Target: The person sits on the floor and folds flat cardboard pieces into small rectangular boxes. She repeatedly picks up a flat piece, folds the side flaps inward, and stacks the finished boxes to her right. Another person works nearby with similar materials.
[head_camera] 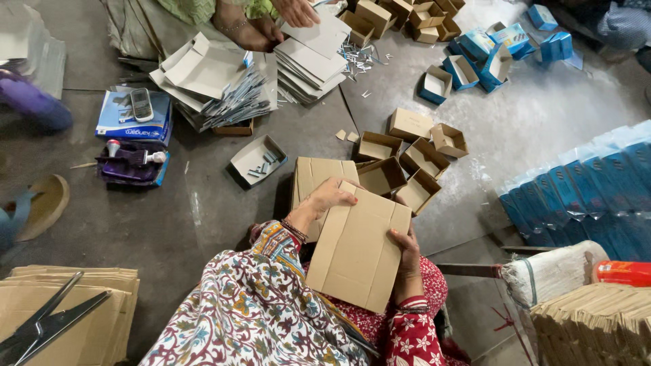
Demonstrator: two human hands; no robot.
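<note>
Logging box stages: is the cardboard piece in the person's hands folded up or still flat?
Flat. The cardboard blank lies as one creased sheet between the left hand and right hand, with no walls raised.

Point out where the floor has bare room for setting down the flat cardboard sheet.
Bare floor lies left of the person's left hand, between the grey tray and the patterned sleeve. A dusty patch opens between the blue boxes and the blue stack. Ahead of the cardboard sheet, folded brown boxes crowd the floor.
</note>
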